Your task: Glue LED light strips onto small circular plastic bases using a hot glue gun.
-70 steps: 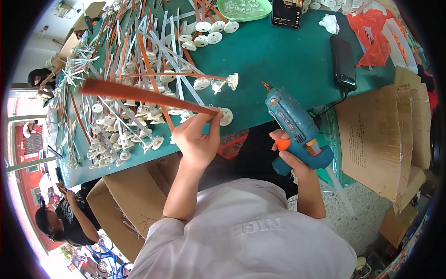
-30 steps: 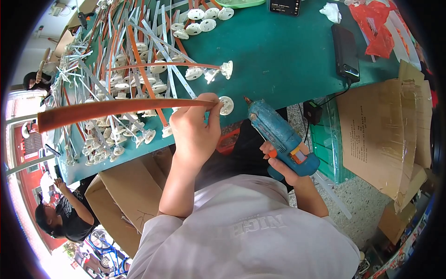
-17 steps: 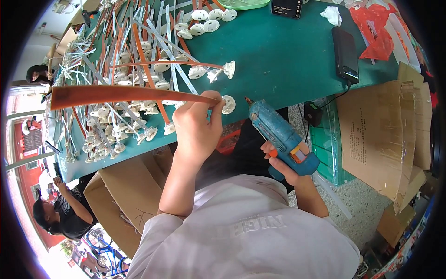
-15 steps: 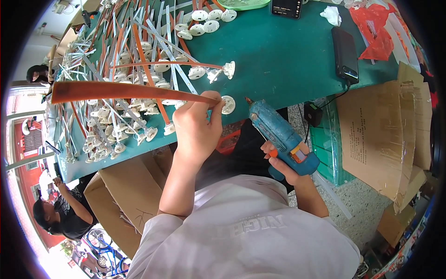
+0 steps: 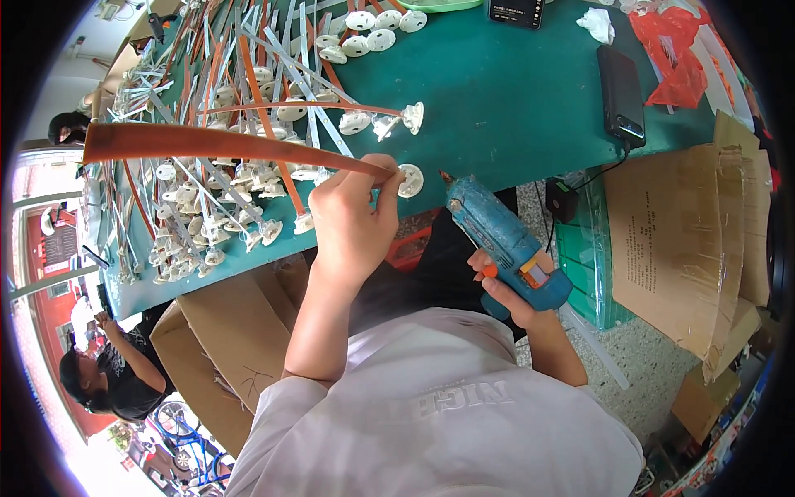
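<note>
Between the thumb and fingers of my left hand is pinched an orange-brown flat strip, its far end reaching out to the left. A round white disc sits at the strip's right end, just beyond my fingertips. My right hand is wrapped round the handle of a teal glue gun. The gun's nozzle points up and left, a short gap away from the disc. Another orange strip with a white base lies on the table beyond my left hand.
Many strips with white bases cover the left of the green table. Loose white discs, a phone, a black power bank and a red plastic bag lie farther back. Cardboard boxes stand right and left.
Hands, strip and glue gun hold nearly the same places. The strip's left end has risen and tilted slightly, turning more of its flat face into view.
</note>
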Action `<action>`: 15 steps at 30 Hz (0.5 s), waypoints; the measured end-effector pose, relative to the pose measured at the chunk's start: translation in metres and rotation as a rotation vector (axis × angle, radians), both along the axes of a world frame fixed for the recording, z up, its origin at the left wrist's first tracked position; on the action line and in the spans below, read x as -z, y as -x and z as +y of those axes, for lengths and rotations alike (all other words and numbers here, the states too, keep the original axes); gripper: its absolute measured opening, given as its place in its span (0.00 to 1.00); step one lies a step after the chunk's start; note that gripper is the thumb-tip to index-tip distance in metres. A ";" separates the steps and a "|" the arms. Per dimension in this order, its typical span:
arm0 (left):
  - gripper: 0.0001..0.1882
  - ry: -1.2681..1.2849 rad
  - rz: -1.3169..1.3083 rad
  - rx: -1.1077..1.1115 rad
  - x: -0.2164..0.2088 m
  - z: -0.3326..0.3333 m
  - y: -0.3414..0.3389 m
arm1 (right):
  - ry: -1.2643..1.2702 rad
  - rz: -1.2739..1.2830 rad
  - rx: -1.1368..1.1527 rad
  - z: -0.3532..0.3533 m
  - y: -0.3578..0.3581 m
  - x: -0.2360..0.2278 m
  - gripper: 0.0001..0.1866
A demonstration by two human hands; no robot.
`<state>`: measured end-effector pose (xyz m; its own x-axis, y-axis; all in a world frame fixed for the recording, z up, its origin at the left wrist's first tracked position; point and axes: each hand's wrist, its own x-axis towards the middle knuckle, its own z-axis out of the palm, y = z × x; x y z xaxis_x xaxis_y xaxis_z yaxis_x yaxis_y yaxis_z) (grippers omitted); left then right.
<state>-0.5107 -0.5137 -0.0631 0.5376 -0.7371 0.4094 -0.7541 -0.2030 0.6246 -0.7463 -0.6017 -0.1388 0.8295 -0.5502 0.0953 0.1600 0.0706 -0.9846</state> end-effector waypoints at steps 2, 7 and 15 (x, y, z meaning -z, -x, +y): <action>0.07 0.000 -0.002 0.003 0.001 0.000 0.000 | -0.014 0.026 0.010 0.002 0.000 -0.001 0.11; 0.05 -0.011 -0.045 -0.010 0.003 0.000 -0.001 | -0.011 -0.032 0.084 0.004 -0.007 -0.004 0.10; 0.06 -0.008 -0.037 0.014 0.003 0.000 -0.002 | 0.143 0.045 0.071 0.007 -0.005 -0.003 0.08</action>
